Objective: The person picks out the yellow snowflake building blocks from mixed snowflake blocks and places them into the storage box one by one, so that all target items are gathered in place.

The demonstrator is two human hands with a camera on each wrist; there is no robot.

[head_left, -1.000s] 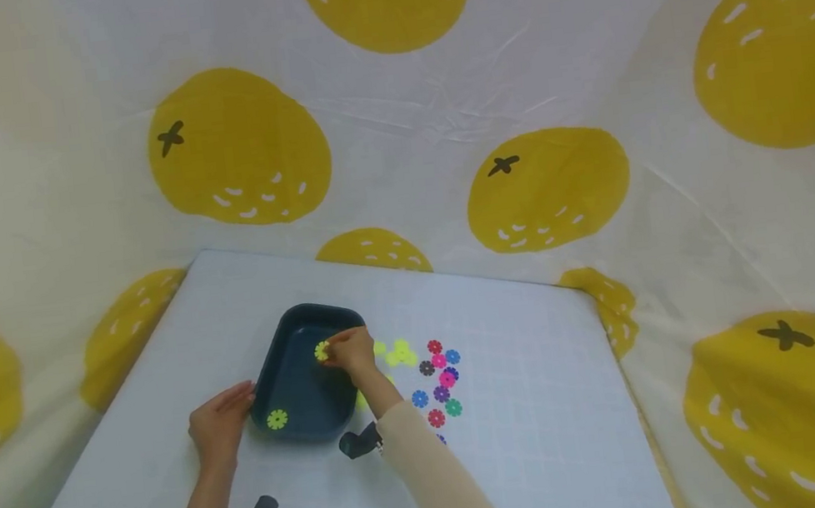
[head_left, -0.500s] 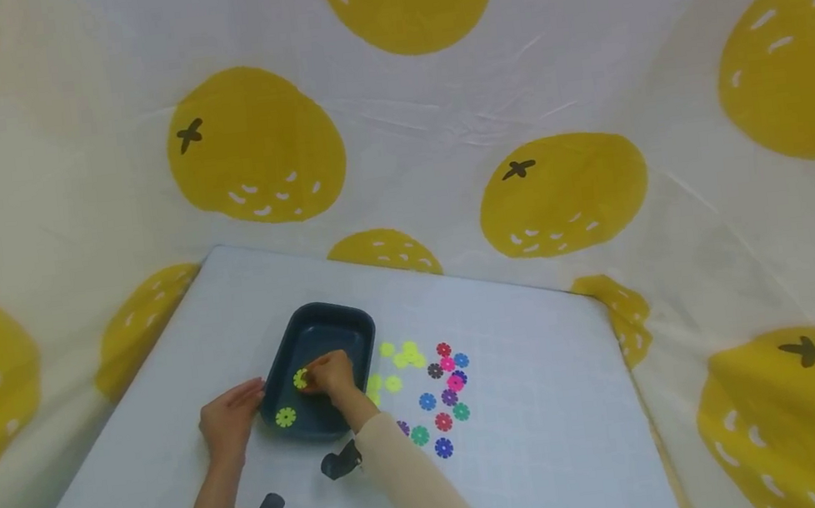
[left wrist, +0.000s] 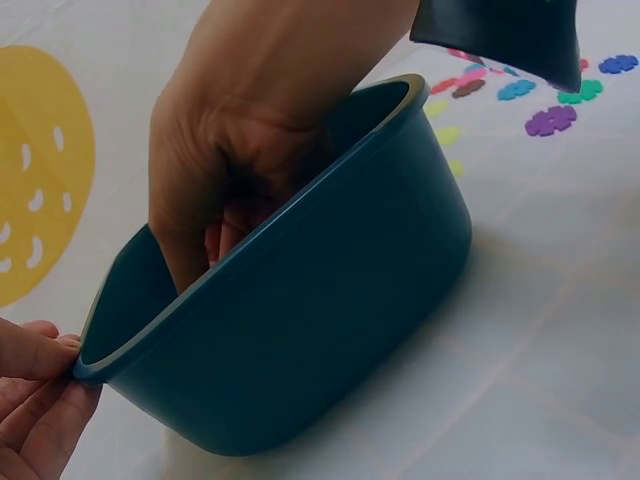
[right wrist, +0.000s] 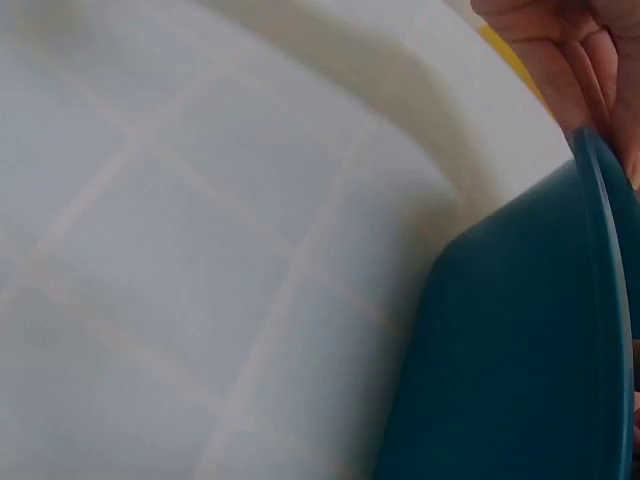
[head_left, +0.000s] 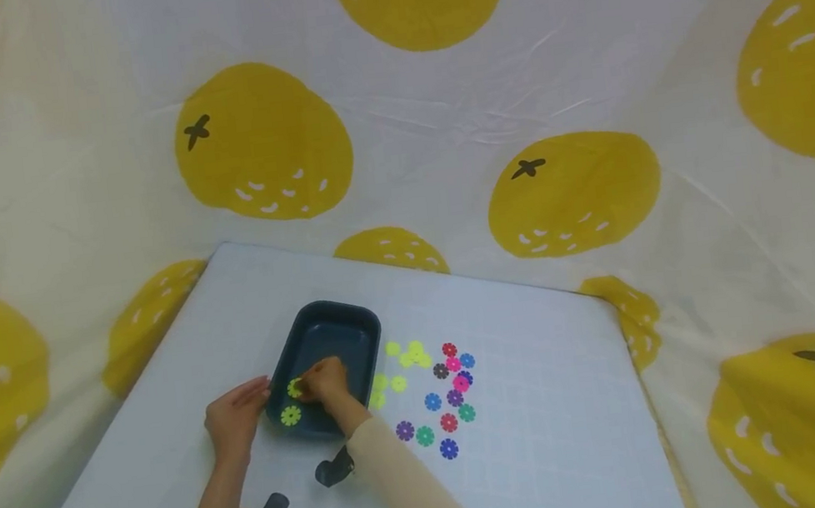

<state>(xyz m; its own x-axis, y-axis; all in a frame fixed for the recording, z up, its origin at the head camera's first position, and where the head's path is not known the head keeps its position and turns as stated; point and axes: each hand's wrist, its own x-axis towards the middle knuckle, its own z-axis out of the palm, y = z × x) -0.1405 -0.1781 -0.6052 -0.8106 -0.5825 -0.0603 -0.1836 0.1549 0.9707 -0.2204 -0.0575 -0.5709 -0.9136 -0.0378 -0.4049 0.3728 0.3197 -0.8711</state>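
A dark teal plastic basin (head_left: 342, 312) stands on the table. My left hand (head_left: 233, 420) pinches its left rim between thumb and fingers, as the left wrist view shows at the basin edge (left wrist: 290, 330). Reaching down inside the basin, my right hand (head_left: 326, 382) holds a yellow-green snowflake disc (head_left: 294, 388) at its fingertips, low near the floor. A second yellow-green disc (head_left: 291, 416) lies in the basin's near left corner. In the left wrist view the wall hides the fingertips of my right hand (left wrist: 240, 140).
Right of the basin, several yellow-green discs (head_left: 416, 355) lie in loose groups. Farther right are scattered discs in red, blue, pink, purple and green, such as a red disc (head_left: 449, 423). A fruit-printed curtain (head_left: 410, 145) hangs behind the white table (head_left: 549, 439).
My right hand has moved left and nearer with the disc, from the basin's right side toward the disc in the near left corner. My left hand stays at the rim. The view has shifted slightly.
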